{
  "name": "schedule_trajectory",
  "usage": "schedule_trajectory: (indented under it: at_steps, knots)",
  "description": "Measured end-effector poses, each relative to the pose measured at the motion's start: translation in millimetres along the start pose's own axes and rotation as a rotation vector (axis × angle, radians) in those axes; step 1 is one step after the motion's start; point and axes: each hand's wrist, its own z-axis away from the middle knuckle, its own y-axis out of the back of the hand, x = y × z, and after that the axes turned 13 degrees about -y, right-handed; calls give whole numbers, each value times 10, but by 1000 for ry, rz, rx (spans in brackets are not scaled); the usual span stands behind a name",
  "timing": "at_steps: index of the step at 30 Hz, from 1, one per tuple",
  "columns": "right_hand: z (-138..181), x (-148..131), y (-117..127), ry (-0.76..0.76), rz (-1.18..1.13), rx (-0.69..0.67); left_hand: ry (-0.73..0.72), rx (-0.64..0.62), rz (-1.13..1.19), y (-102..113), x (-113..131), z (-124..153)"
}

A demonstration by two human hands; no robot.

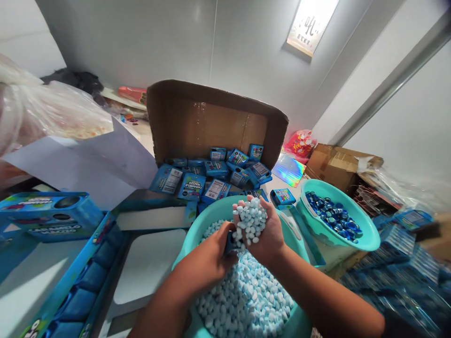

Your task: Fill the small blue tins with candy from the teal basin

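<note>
A large turquoise basin [197, 220] in front of me is filled with small pale blue and white candies [246, 291]. Above it, my right hand [273, 237] is cupped palm up, holding a heap of these candies [252, 220]. My left hand [218, 249] is closed around a small dark blue object [230, 241], mostly hidden by the fingers. It is held right beside the heap, over the basin. Behind the basin, small blue printed boxes [192, 187] lie piled in front of and inside an open cardboard carton [218, 110].
At right, a turquoise colander [368, 230] holds shiny blue lids or tins [331, 216]. One blue box [283, 197] lies between it and the basin. At left are a blue display tray [84, 272] with dark blue pieces in a row and a white flat-topped device [150, 263].
</note>
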Motion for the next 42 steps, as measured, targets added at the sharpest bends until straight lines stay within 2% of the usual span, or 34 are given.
schedule_trajectory:
  at_steps: [3, 11, 27, 35, 42]
  knots:
    - [4, -7, 3, -3, -18, -7, -11, -50, 9, 14, 4, -7]
    - [16, -40, 26, 15, -1, 27, 10, -52, 4, 5, 12, -12]
    - [30, -35, 99, 26, 121, -86, 8, -44, -62, -15, 16, 35]
    - [61, 30, 133, 175, 283, -148, -61, -51, -84, -3, 33, 5]
    - [58, 58, 98, 181, 296, -144, -57, -66, -105, 6, 27, 12]
